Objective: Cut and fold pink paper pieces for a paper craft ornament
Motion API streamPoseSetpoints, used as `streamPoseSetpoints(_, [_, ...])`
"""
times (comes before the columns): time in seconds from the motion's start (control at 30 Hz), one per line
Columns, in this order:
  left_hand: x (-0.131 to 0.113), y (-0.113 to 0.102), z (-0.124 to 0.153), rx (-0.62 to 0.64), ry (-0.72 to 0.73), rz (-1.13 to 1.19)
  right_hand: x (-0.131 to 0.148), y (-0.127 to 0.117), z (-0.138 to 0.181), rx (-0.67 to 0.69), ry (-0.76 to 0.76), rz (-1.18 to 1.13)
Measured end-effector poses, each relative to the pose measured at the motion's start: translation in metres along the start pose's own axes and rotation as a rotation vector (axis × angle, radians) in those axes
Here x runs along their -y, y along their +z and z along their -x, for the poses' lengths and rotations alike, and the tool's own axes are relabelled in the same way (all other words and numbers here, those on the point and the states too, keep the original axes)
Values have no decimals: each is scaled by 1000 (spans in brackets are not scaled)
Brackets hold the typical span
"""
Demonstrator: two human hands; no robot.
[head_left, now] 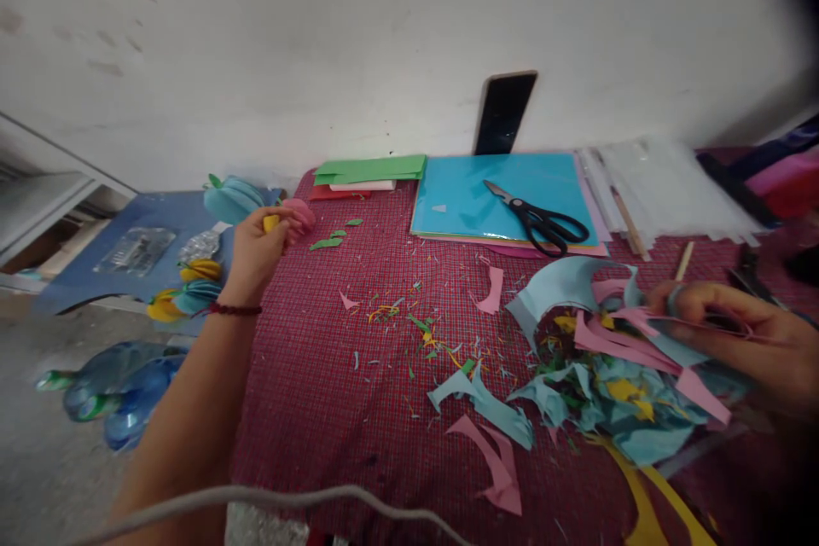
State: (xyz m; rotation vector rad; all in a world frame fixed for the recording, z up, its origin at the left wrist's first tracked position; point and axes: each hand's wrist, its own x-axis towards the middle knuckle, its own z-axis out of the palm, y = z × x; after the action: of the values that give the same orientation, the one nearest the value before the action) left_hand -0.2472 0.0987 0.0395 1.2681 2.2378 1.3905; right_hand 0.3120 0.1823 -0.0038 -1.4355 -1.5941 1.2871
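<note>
My left hand [254, 246] is closed at the table's left edge, with a small yellow paper piece [271, 223] showing between its fingers. Right at its fingertips is a rounded pink paper piece [299, 215]; whether the hand also grips it is unclear. A blue layered paper shape [231, 200] with a green tip lies just behind that hand. On the right, my right hand [742, 328] is closed around pink and light-blue paper scraps [630, 345], above a heap of cut-offs with yellow and green bits. Part of this hand fades into a dark, blurred edge.
Black-handled scissors [541, 217] lie on blue sheets [448, 196]. Green sheets [371, 168] are beside them, and a phone [505, 113] leans on the wall. Plastic sleeves [671, 192] lie right. A cable [307, 495] crosses the front. Bottles [121, 384] stand left on the floor.
</note>
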Motion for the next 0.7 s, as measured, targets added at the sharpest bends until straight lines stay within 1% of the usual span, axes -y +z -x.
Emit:
streamPoseSetpoints(0.13, [0,2,34,83,31,-34,5,0,1,20,-1,3])
streamPoseSetpoints(0.2, [-1,6,48,170,41,-83,8,0,2,35,-12,-1])
streamPoseSetpoints(0.27, [-1,11,58,315,46,-126,11,1,2,40,-26,-17])
streamPoseSetpoints(0.37, [0,17,69,570,38,-175,18,2,4,51,-38,-41])
streamPoseSetpoints(0.4, [1,19,71,640,31,-191,20,3,5,52,-36,-52])
streamPoseSetpoints(0.47, [4,22,73,738,21,-224,24,5,6,48,-35,-83])
streamPoseSetpoints(0.53, [5,24,73,791,21,-250,26,5,7,57,-46,-120])
streamPoseSetpoints(0.6, [3,25,73,814,32,-264,26,5,8,82,-67,-147])
streamPoseSetpoints(0.7, [-9,25,80,826,57,-249,24,4,7,122,-101,-178])
